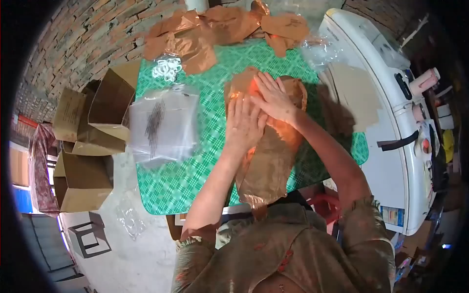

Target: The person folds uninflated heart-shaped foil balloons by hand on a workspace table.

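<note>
A long brown garment-like piece in thin clear film (pixel 266 171) lies on the green checked tabletop (pixel 215 176), its near end hanging a little over the front edge. My left hand (pixel 244 124) rests flat on its left side, fingers stretched out and pointing away from me. Across its upper part lies my right hand (pixel 276 97), palm down, fingers spread towards the upper left. The two hands are close together near the middle of the piece. Orange-red light falls over the brown surface around them. Whatever is under the palms is hidden.
A stack of clear plastic bags (pixel 181 122) lies left, with white rings (pixel 167 69) behind it. Crumpled brown pieces (pixel 229 24) line the far edge. Flat tan sheets (pixel 354 93) lie right, on a white appliance (pixel 395 146). Open cardboard boxes (pixel 85 183) stand left.
</note>
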`<state>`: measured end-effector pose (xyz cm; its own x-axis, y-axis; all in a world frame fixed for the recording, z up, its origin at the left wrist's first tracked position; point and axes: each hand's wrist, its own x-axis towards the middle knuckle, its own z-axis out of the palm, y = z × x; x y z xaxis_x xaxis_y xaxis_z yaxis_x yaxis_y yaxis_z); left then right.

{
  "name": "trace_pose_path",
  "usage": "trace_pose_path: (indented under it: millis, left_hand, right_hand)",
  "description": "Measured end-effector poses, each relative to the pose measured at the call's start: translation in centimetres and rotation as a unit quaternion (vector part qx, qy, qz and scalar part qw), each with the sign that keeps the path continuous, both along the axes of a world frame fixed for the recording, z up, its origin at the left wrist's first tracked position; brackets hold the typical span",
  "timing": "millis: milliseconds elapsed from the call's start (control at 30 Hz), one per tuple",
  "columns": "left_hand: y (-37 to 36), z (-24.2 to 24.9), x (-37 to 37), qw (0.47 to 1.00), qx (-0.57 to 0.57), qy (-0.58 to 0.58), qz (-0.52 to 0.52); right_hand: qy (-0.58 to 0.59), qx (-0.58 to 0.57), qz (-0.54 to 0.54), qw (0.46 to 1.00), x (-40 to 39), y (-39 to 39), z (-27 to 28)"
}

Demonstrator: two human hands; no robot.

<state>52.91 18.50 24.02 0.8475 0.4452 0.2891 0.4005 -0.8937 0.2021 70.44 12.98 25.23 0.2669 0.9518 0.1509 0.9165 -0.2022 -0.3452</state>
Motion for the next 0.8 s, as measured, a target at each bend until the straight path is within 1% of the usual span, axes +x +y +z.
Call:
trace_pose_path:
  millis: [67, 267, 367, 467, 567, 667, 767, 800]
  left_hand:
    - [-0.1, 0.2, 0.0, 1.0, -0.015, 0.0, 0.001]
    - [0.2, -0.7, 0.0, 0.999, 0.036, -0.025, -0.007]
    - [-0.1, 0.6, -0.2, 1.0, -0.009, -0.02, -0.013]
    - [0.0, 0.1, -0.2, 0.999, 0.009, -0.048, -0.016]
    - [-0.1, -0.6, 0.0, 0.993, 0.035, -0.112, -0.012]
    - [-0.2, 0.7, -0.2, 1.0, -0.006, -0.021, -0.009]
    - [0.2, -0.7, 0.2, 0.99, 0.063, -0.125, -0.022]
    - [0.2, -0.6, 0.1, 0.992, 0.052, -0.11, -0.026]
  right_hand:
    - [-0.002, -0.016, 0.001, 1.0, 0.0, 0.1, 0.2]
    - [0.018, -0.065, 0.024, 0.997, -0.8, 0.0, 1.8]
    - [0.014, -0.063, 0.029, 0.997, -1.1, -0.3, 1.6]
    - [0.026, -0.052, 0.033, 0.998, -0.8, -0.1, 1.0]
    - [0.05, -0.061, 0.041, 0.996, -0.8, 0.0, 1.2]
    - [0.058, -0.071, 0.042, 0.995, -0.9, 0.0, 1.3]
    - [0.074, -0.076, 0.031, 0.994, -0.7, 0.1, 1.5]
    - [0.081, -0.072, 0.029, 0.994, -0.7, 0.2, 1.2]
